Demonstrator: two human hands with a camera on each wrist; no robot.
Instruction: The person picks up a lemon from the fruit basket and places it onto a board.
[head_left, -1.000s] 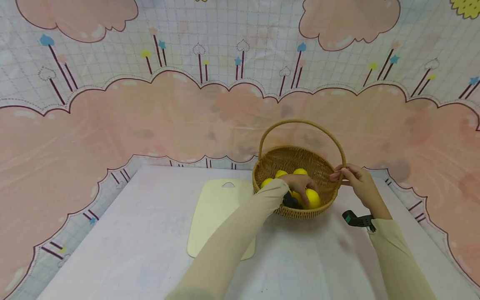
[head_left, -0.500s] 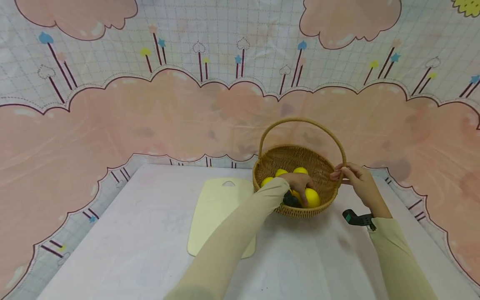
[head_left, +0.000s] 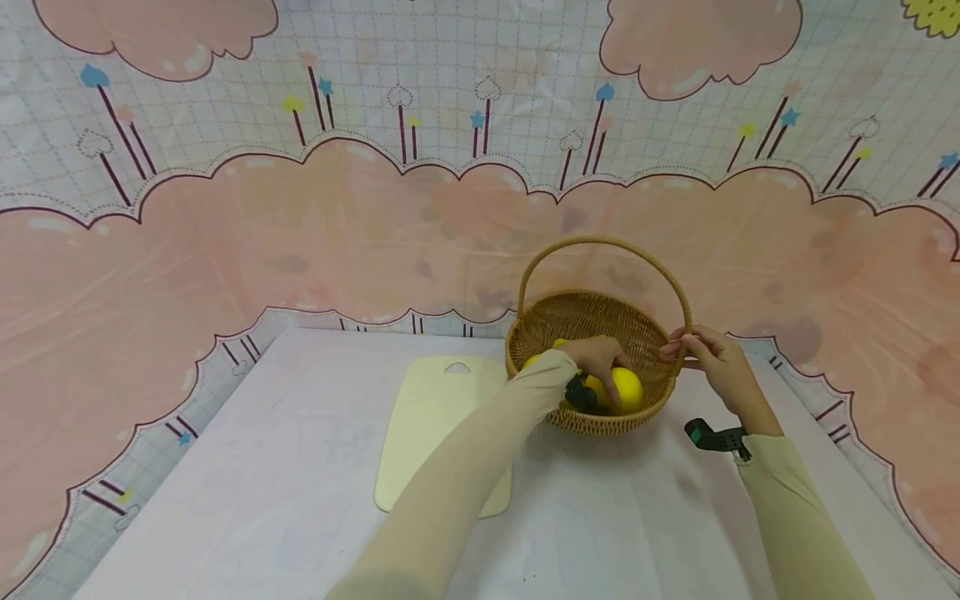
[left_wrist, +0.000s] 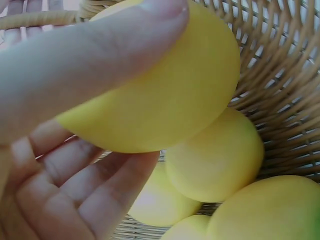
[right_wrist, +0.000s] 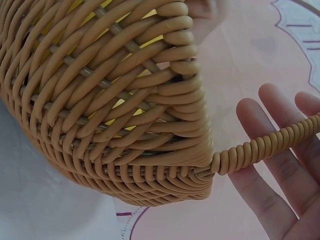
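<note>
The left hand (head_left: 596, 355) has risen slightly, thumb and fingers pinching a yellow fruit (left_wrist: 172, 95), apparently freeing it from the other fruits (left_wrist: 215, 157). The right hand (head_left: 716, 363) grips the basket handle (head_left: 600, 240).

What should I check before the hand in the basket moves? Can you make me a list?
1. Left hand holds a yellow fruit: ok, thumb and fingers grip it.
2. Held fruit apart from the other fruits: cannot tell, they overlap in view.
3. Right hand at the basket handle: ok.
4. Cutting board fully uncovered: not ok, the left sleeve hides part.
</note>
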